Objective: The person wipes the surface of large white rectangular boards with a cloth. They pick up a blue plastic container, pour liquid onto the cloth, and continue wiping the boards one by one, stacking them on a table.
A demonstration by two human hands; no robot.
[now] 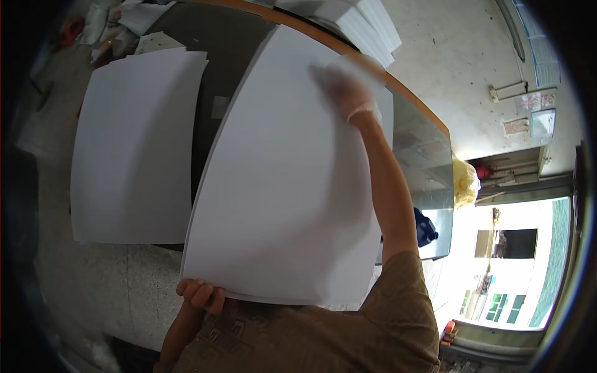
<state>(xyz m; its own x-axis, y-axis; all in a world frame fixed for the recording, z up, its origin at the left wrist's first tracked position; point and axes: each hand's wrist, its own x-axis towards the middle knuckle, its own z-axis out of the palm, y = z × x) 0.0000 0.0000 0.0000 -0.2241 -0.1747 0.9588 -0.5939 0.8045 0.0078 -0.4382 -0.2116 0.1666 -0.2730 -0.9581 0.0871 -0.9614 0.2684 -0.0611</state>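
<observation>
A tall stack of large white paper sheets [280,180] lies in front of me, its near edge against my body. My left hand [200,294] is closed on the near left corner of the stack, with fingers curled over the edge. My right arm reaches across the sheets to their far right part. There my right hand [354,96] is smeared by motion over the top sheet, and its fingers cannot be made out. Something white covers it down to the wrist, and a pale blur shows beside it.
A second stack of white sheets [130,149] lies to the left on the dark table [233,34]. Folded white stacks [370,28] stand beyond its far edge. At the right are a dark blue jug [425,229] and a yellow bag [464,182], near a bright opening.
</observation>
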